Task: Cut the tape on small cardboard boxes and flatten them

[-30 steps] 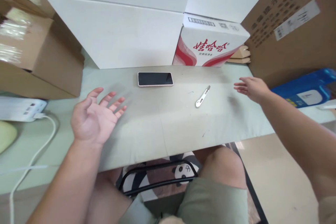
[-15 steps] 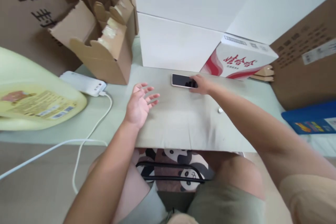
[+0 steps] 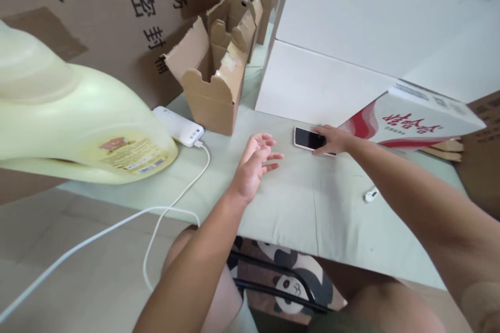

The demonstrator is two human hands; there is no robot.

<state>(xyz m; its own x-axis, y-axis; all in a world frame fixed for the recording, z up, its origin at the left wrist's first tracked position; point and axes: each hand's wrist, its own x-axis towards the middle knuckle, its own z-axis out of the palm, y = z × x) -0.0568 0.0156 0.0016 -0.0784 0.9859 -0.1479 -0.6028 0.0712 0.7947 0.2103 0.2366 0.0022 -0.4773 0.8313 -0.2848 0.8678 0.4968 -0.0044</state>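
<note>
In the head view, our right hand [image 3: 332,140] covers the phone's [image 3: 306,138] right end, and our right forearm [image 3: 406,195] hides most of the cutter [image 3: 369,195]; the bottle [image 3: 97,135] is cut off at left. A second ago that hand was well apart from the phone; now thumb and fingers pinch its long edges, though we cannot tell whether it is lifted. Our left hand [image 3: 253,167] has loosely spread fingers. The phone is before the white panel [image 3: 324,78], screen up, long axis left to right, right end slightly nearer us.
</note>
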